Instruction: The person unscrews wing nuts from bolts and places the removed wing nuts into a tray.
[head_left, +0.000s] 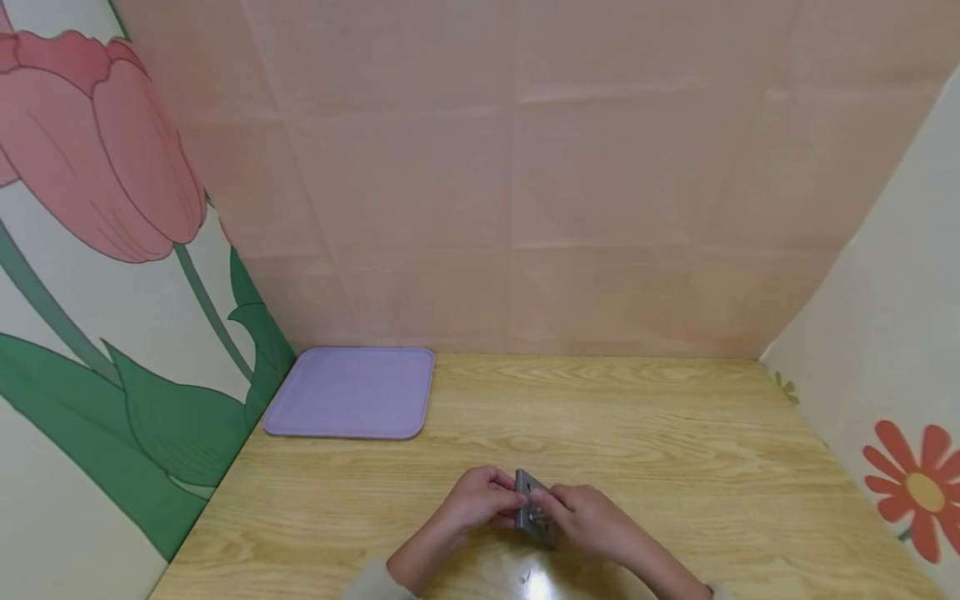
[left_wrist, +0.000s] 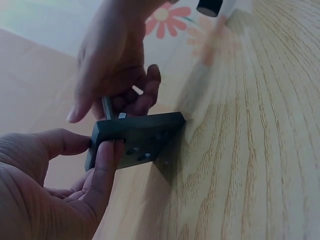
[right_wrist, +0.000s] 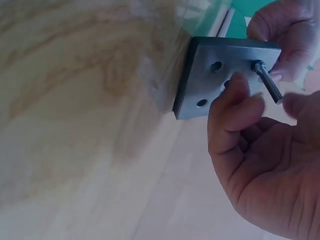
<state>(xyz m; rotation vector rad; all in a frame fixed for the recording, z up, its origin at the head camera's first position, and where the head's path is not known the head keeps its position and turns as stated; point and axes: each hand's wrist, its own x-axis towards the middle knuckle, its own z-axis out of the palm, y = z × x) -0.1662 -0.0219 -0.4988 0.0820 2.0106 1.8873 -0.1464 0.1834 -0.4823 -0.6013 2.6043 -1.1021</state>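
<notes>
A grey metal plate [head_left: 522,482] with several round holes is held tilted, its far edge right at the wooden tabletop. My left hand [left_wrist: 55,185] pinches the plate [left_wrist: 145,137] by one end, thumb on the edge and a fingertip against the face. From the opposite face a threaded bolt [right_wrist: 270,86] sticks out through a corner hole, with a nut [right_wrist: 258,66] at its base. My right hand [right_wrist: 270,160] is beside the bolt, bent fingers on one side and thumb near its tip, with a gap between them. One right fingertip overlaps the plate in the right wrist view.
A purple tray [head_left: 352,393] lies on the table [head_left: 600,417] at the back left. A pinkish sheet [head_left: 510,208] covers the back. Flower-printed panels [head_left: 105,167] stand at both sides. A black object [left_wrist: 210,7] shows at the top of the left wrist view.
</notes>
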